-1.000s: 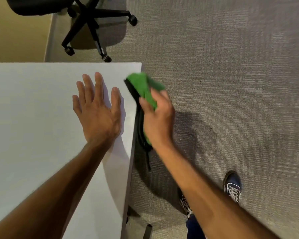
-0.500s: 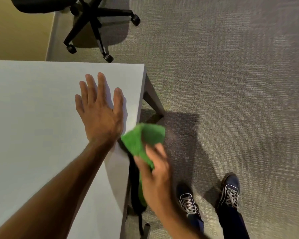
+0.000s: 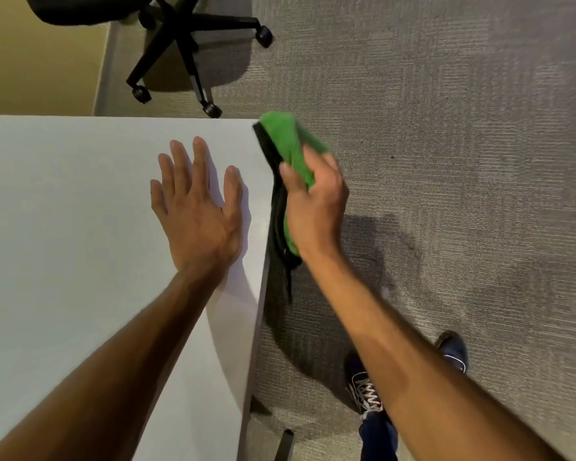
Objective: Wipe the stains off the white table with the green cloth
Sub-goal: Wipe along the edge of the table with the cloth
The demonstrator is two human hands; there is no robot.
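Observation:
The white table (image 3: 64,227) fills the left half of the view, its right edge running down the middle. My left hand (image 3: 197,211) lies flat on the tabletop near that edge, fingers spread. My right hand (image 3: 313,207) grips the green cloth (image 3: 286,141) and presses it against the table's right side edge, close to the far right corner. The cloth's top sticks out above my fingers; its lower part shows under my palm. No stain is visible on the tabletop.
A black office chair (image 3: 180,44) on castors stands beyond the table's far edge. Grey carpet (image 3: 446,161) covers the floor to the right. My shoes (image 3: 366,390) are on the carpet by the table's edge. A dark table leg (image 3: 283,444) shows at the bottom.
My right hand has slid the cloth along the table's side edge: down towards me half a second ago, now back up near the far corner. My left hand has stayed flat.

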